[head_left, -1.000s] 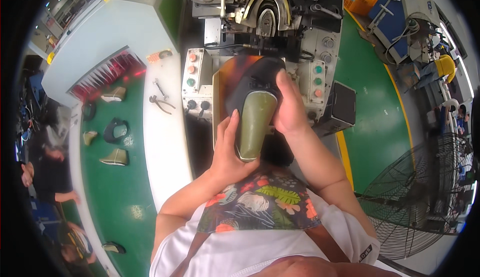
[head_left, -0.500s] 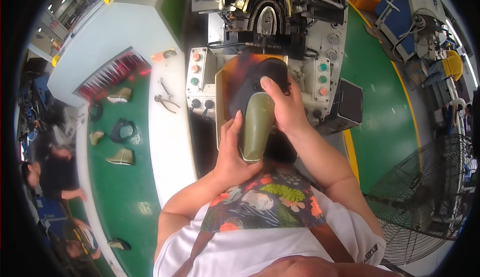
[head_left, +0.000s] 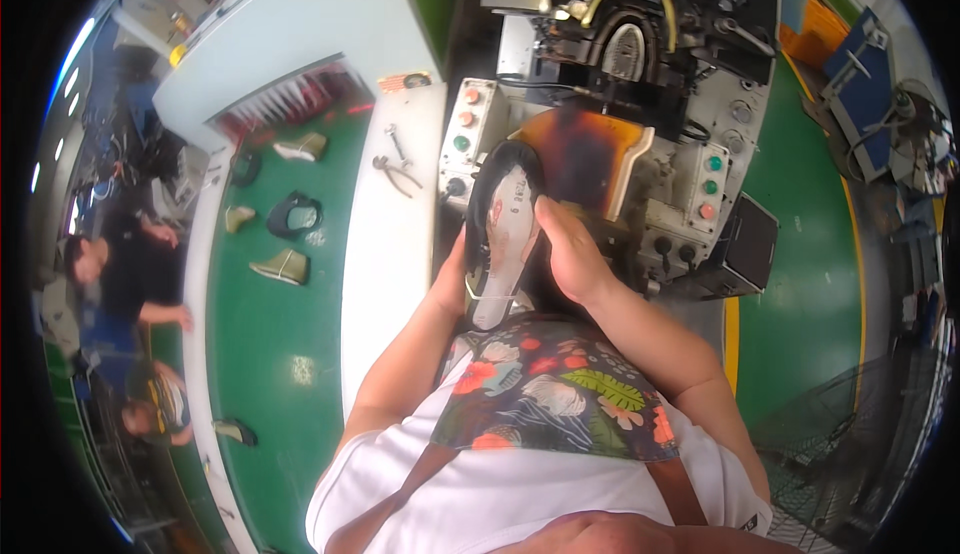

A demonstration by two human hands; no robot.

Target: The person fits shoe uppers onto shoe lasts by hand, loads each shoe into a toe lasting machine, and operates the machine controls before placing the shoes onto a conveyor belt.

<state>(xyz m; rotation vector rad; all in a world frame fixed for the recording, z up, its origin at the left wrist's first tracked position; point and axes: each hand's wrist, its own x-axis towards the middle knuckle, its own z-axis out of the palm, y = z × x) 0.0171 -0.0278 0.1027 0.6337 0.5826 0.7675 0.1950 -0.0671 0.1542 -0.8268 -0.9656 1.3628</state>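
A shoe upper on a last [head_left: 508, 229] is held bottom up in front of my apron, its toe pointing away from me. The pale insole faces up, with the black upper wrapped round its edge and a thin band across the heel end. My left hand [head_left: 455, 276] is closed along the shoe's left side, its fingers mostly hidden behind the shoe. On the other side, my right hand [head_left: 573, 254] grips the edge near the middle. Just beyond the toe is an orange, dark-stained tray [head_left: 630, 154] on the machine.
A shoe machine [head_left: 625, 54] stands ahead, with button boxes [head_left: 470, 119] on both sides. Left, a white ledge [head_left: 385, 224] holds pliers [head_left: 398, 174] and a wrench [head_left: 394, 139]. Several shoes lie on the green conveyor [head_left: 290, 324]. People work beyond it; a fan [head_left: 830, 434] stands right.
The shoe has been turned over, from its green and black upper to its pale insole facing up. Both hands have shifted their hold, and the view has swung left.
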